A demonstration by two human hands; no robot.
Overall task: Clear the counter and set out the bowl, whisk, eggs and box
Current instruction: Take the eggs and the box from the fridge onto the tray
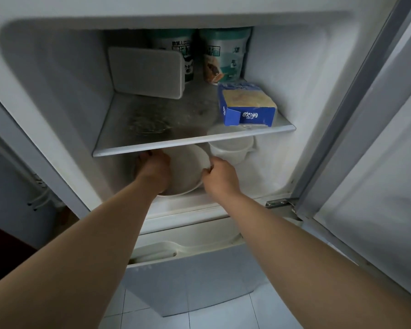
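Two bare arms reach up from the bottom of the frame into an open fridge. The left hand (153, 168) is in the middle of the frame, just under the shelf (195, 139). It holds the left side of a white bowl (188, 167), and its fingers curl over the rim. The fingertips are partly hidden by the edge of the shelf. The right hand (220, 176) is just to the right of it and pinches the right side of the bowl's rim.

The bowl is in the lower part of the fridge, below the shelf, and looks tipped toward the camera. A clear tub with a lid (230, 148) stands just to the right of the bowl, also under the shelf.

On the shelf, right of the middle of the frame, lies a blue box (247, 104) with a pale yellow top. Behind it, at the top middle, stand two round green and white tubs (226, 53), side by side. A flat white tray (147, 72) leans up against the left one.

The fridge door (377, 162) stands open along the right side of the frame. A second, lower door (195, 276) is shut below the arms. White floor tiles (223, 314) show at the bottom.
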